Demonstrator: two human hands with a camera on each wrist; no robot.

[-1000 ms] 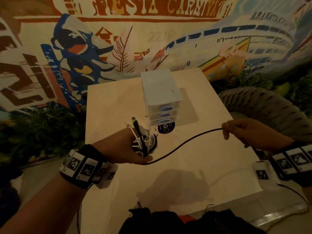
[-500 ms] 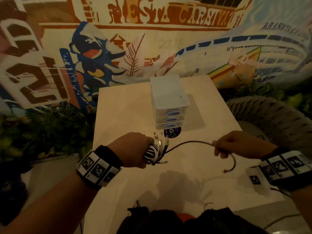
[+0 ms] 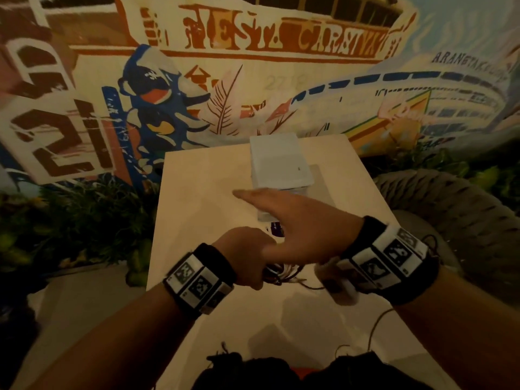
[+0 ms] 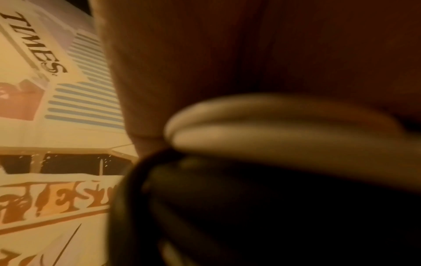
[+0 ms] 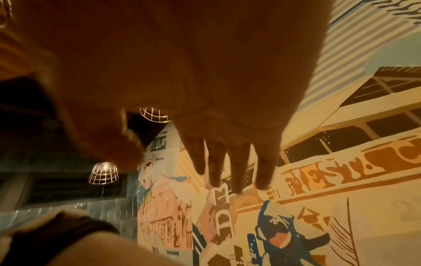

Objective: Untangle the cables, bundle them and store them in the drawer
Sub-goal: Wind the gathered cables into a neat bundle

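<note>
My left hand (image 3: 247,254) grips a coiled bundle of white and black cables (image 3: 281,273) just above the table (image 3: 202,192); the coil pokes out to the right of the fist. In the left wrist view the white loops (image 4: 273,126) and black loops (image 4: 227,198) lie tight against the palm. My right hand (image 3: 295,223) reaches flat across above the left fist, fingers straight and pointing left, holding nothing. Its straight fingers (image 5: 234,162) show in the right wrist view. The small white drawer unit (image 3: 278,164) stands behind both hands, its drawer fronts mostly hidden by the right hand.
A purple sticker (image 3: 277,229) lies on the table before the drawers. A woven chair (image 3: 450,209) stands at the right, green plants (image 3: 84,220) at the left, a painted wall behind. Dark cloth (image 3: 281,370) lies at the table's near edge. A thin wire (image 3: 377,322) runs from my right wrist.
My right hand let go of the black cable, opened flat and swung left over the left fist. The loose black strand no longer trails out from the bundle.
</note>
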